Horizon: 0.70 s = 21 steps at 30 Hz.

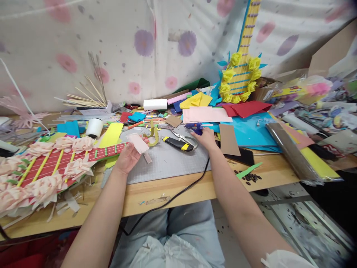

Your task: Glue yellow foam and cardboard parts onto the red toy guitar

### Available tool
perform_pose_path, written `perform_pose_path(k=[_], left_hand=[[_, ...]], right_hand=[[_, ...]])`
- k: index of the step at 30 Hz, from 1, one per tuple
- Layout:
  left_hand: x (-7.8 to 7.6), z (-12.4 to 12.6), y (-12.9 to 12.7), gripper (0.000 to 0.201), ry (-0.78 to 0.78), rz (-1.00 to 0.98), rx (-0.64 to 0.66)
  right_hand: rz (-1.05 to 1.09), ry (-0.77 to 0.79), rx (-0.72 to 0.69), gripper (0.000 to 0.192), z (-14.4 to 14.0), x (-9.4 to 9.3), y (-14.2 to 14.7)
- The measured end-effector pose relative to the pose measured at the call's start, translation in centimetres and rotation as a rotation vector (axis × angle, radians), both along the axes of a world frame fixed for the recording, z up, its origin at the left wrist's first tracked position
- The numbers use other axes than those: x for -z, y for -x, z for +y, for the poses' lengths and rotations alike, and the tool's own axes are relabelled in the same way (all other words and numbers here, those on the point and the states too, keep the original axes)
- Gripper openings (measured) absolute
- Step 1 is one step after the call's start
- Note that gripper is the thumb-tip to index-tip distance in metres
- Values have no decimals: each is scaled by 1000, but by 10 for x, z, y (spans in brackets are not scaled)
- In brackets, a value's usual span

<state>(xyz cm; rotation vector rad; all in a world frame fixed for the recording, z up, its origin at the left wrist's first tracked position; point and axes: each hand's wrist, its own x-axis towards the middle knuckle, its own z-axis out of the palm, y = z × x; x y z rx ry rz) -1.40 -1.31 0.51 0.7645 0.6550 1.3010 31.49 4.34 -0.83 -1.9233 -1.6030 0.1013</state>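
My left hand (128, 159) pinches a small pale pink paper strip (138, 143) above the grey cutting mat (167, 163). A curled olive-green paper piece (153, 134) is just beyond its fingertips. At the mat's right side, my right hand (206, 139) is closed around a blue glue gun (196, 128), whose nozzle points left; its handle is mostly hidden by the fingers. Between the hands lie a black and yellow utility knife (177, 144) and scissors (185, 139). A black cord (178, 193) runs from near the right hand across the table edge.
A red paper guitar with peach ruffles (55, 163) lies left; a yellow one (241, 78) stands at the back. Blue sheets (251, 132), brown cardboard (229, 139), a wrapped brown roll (292, 152) and small dark beads (252, 178) lie right. Sticks (86, 97) stand in a box back left.
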Motion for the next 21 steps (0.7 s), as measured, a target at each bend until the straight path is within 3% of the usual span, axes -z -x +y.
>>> perform_pose_path(k=[3,6,8,10,14,17,21], left_hand=[[-1,-3,3,33,-45,-57,1],[-3,-4,7,32,-70,-79,-16],[-4,-3,9,33,-82,-84,-28],[-3,-3,11,34,-87,-84,-41],[-2,-2,13,38,-89,-77,-49],[-2,-2,13,39,-89,-79,-59],[-1,0,13,40,-81,-79,-67]], right_hand=[[170,-9,41,34,5,2,6],[529,-180,43,37,-1,-11,11],[799,-244,-111,37,-11,-27,19],[927,-184,-347,35,-24,-42,32],[807,217,-691,39,-49,-59,65],[653,393,-753,43,-58,-58,84],[613,420,-754,45,-58,-56,96]])
